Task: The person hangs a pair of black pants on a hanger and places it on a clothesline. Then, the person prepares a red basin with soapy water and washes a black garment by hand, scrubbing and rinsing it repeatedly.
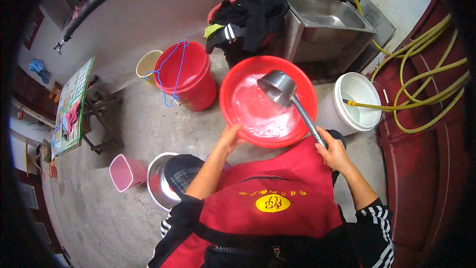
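Note:
A red plastic basin [310, 96] holding sudsy water stands before me. My right hand [333, 149] grips the handle of a long-handled metal ladle [279, 86], whose bowl is tilted over the basin. My left hand [231, 138] is at the basin's near left rim, with its thumb on the edge and its other fingers partly hidden below. To the right, a white bucket [339, 98] contains water and the end of a yellow hose [409, 106].
A red bucket [204, 95] with a blue wire hanger [158, 76] stands left of a pile of dark clothes [256, 18]. A steel sink [327, 15] is at the back. Nearer left are a pink bin [139, 173] and a metal basin [153, 182].

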Available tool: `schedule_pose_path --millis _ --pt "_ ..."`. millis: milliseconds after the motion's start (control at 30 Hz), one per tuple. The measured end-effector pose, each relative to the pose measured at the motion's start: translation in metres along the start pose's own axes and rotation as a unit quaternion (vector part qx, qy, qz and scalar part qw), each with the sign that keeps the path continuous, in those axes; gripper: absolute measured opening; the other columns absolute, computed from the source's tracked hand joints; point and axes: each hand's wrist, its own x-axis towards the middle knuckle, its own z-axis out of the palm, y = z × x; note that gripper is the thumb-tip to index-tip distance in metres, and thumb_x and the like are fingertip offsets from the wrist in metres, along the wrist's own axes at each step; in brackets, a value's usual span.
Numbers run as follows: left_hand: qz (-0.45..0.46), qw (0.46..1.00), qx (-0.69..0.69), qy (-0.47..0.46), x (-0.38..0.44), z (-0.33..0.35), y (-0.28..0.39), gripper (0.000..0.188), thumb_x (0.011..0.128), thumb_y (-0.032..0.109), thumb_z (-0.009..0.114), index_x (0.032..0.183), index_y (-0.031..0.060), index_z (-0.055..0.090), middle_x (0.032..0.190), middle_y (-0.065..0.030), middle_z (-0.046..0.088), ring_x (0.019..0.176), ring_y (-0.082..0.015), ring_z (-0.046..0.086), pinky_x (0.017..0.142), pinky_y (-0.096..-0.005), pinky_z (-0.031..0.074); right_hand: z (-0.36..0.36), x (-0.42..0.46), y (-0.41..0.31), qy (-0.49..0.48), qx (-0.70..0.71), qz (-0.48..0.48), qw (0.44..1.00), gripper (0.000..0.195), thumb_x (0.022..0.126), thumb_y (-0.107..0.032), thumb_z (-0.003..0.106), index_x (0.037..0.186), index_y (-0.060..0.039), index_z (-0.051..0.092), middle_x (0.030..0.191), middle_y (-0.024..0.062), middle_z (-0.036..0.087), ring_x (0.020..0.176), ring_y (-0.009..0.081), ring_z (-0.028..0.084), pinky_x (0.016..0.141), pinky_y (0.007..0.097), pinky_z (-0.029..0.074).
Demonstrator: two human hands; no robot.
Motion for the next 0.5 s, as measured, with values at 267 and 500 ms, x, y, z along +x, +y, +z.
schedule_pose_path --millis 267,500 --pt "-0.001 1.000 -0.021 -0.005 0.006 -0.003 -0.005 0.042 0.087 0.032 0.059 0.123 0.0138 0.048 0.110 -0.0067 0.062 0.094 -0.0205 0.063 0.078 -0.0388 0.055 -0.001 -0.018 0.000 0.134 -0.238 -0.166 0.948 0.058 0.075 -0.007 0.066 0.129 -0.0086 0.047 0.081 0.0126 0.055 0.064 0.0294 0.057 0.054 0.0378 0.046" --pt "-0.010 1.000 -0.001 0.010 -0.002 0.000 -0.003 0.042 0.087 0.037 0.057 0.120 0.0124 0.050 0.109 -0.0068 0.063 0.092 -0.0196 0.064 0.075 -0.0355 0.055 -0.001 -0.014 -0.001 0.187 -0.253 -0.211 0.926 0.060 0.073 -0.007 0.067 0.130 -0.0083 0.046 0.080 0.0093 0.053 0.063 0.0262 0.057 0.053 0.0353 0.046"
